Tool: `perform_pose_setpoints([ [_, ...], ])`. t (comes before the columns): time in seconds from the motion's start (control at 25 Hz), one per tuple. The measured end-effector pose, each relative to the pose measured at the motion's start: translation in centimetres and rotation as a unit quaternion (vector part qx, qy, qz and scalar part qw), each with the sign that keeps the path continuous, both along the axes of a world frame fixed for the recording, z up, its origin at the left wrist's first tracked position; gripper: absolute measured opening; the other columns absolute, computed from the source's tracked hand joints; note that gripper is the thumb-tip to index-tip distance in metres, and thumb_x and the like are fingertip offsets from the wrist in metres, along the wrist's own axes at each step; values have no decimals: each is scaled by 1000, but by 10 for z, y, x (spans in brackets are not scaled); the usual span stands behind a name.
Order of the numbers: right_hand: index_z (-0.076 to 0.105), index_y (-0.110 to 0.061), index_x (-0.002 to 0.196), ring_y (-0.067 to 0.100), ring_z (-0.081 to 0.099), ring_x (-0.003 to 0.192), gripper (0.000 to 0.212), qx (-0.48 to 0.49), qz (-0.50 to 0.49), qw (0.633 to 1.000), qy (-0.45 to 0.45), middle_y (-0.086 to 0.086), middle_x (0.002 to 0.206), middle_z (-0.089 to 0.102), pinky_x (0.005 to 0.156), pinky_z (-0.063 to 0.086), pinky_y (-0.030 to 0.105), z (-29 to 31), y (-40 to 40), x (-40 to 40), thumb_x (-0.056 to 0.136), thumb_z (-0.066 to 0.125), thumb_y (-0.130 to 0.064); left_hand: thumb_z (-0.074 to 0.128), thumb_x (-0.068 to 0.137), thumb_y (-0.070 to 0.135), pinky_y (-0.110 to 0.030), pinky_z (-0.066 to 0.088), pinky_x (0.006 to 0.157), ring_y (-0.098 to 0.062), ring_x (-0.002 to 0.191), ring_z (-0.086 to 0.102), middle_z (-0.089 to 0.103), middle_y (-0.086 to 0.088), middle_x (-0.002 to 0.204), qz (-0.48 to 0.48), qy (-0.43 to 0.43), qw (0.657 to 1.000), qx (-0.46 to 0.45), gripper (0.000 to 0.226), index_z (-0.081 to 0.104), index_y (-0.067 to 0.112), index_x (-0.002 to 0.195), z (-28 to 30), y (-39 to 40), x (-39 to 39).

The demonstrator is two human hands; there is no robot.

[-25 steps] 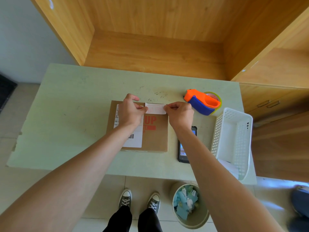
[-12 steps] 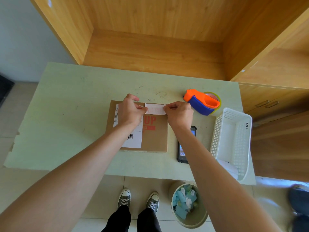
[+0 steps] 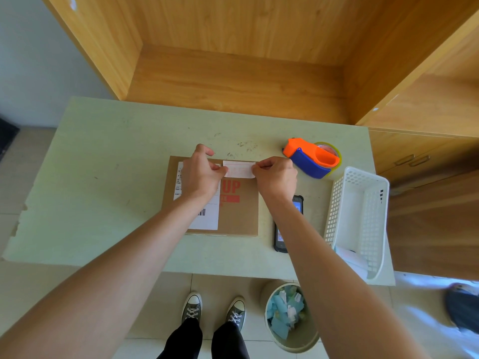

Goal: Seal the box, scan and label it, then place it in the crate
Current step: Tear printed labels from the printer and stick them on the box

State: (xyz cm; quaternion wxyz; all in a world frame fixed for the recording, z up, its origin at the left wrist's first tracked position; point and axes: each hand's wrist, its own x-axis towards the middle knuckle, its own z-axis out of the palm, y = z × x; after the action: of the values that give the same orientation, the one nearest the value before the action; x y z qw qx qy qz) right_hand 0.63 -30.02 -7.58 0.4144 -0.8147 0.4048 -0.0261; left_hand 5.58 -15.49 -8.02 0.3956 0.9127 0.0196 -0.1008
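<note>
A flat brown cardboard box [image 3: 239, 216] with red "UP" print lies on the pale green table [image 3: 103, 177]. A large white shipping label with a barcode [image 3: 207, 218] covers its left part. Over the box's far edge I hold a small white label [image 3: 239, 169] stretched between both hands. My left hand [image 3: 201, 174] pinches its left end, my right hand [image 3: 276, 176] pinches its right end. A white plastic crate [image 3: 363, 216] stands at the table's right edge. A black handheld scanner [image 3: 281, 234] lies between box and crate, partly under my right forearm.
An orange and blue tape dispenser [image 3: 311, 159] rests behind the scanner. Below the table's front edge stands a bin [image 3: 290, 317] with paper scraps, beside my shoes. Wooden cabinets rise behind and to the right of the table.
</note>
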Motion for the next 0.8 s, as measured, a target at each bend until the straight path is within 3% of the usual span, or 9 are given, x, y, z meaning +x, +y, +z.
perform_pose_setpoints([
  [0.08, 70, -25, 82, 24, 68, 84, 4, -2, -1, 1000, 2, -4, 81, 71, 77, 57, 35, -2, -1, 0, 82, 74, -24, 81, 79, 25, -34, 49, 69, -19, 77, 64, 68, 3, 73, -16, -29, 999, 8, 41, 57, 14, 111, -3, 2, -3],
  [0.16, 65, -24, 89, 24, 67, 84, 17, 3, -13, 1000, 4, -8, 78, 62, 81, 54, 37, -6, -5, 0, 80, 79, -30, 78, 82, 26, -35, 46, 68, -22, 77, 60, 63, -2, 77, -46, -67, 997, 3, 36, 57, 10, 107, -8, 7, -6],
  [0.32, 66, -22, 92, 13, 60, 67, 27, 133, -66, 989, 4, -8, 75, 61, 59, 44, 25, -16, -13, -4, 78, 83, -36, 65, 93, 17, -43, 46, 80, -27, 90, 53, 55, -6, 97, -146, -176, 973, 37, 16, 61, 12, 107, -20, 15, -16],
  [0.4, 68, -21, 93, 9, 55, 58, 23, 214, -93, 972, -9, -4, 75, 63, 53, 41, 21, -17, -13, -6, 80, 83, -31, 62, 94, 10, -42, 47, 81, -29, 93, 51, 57, -7, 108, -175, -226, 955, 80, 19, 67, 14, 112, -25, 17, -20],
  [0.48, 70, -20, 97, 11, 57, 63, 20, 236, -95, 967, -26, 1, 82, 67, 58, 45, 23, -20, -9, -8, 83, 80, -29, 63, 91, 1, -44, 48, 81, -31, 92, 51, 61, -8, 119, -204, -259, 934, 138, 30, 70, 14, 118, -29, 20, -22],
  [0.56, 68, -22, 107, 16, 63, 79, 22, 167, -62, 983, -40, 3, 93, 68, 72, 50, 29, -22, -3, -11, 87, 74, -31, 60, 92, 1, -47, 48, 83, -32, 94, 50, 58, -6, 135, -241, -271, 909, 204, 39, 63, 13, 128, -32, 23, -26],
  [0.64, 66, -24, 117, 20, 62, 97, 25, -30, 24, 997, -66, 3, 108, 64, 85, 47, 37, -21, 4, -18, 92, 67, -31, 50, 99, 17, -48, 45, 89, -32, 102, 49, 48, -3, 148, -258, -272, 894, 246, 39, 54, 11, 138, -34, 24, -35],
  [0.72, 68, -19, 122, 26, 60, 109, 28, -247, 139, 952, -113, 4, 122, 65, 90, 43, 41, -22, 10, -29, 96, 62, -25, 39, 103, 31, -46, 41, 94, -32, 112, 48, 45, -3, 152, -255, -270, 888, 271, 47, 48, 10, 143, -35, 23, -44],
  [0.8, 69, -11, 124, 29, 61, 117, 30, -336, 217, 905, -146, 8, 130, 67, 96, 44, 43, -28, 16, -39, 96, 62, -21, 33, 103, 36, -46, 36, 100, -33, 124, 45, 41, -4, 155, -255, -253, 888, 286, 52, 43, 9, 147, -34, 22, -50],
])
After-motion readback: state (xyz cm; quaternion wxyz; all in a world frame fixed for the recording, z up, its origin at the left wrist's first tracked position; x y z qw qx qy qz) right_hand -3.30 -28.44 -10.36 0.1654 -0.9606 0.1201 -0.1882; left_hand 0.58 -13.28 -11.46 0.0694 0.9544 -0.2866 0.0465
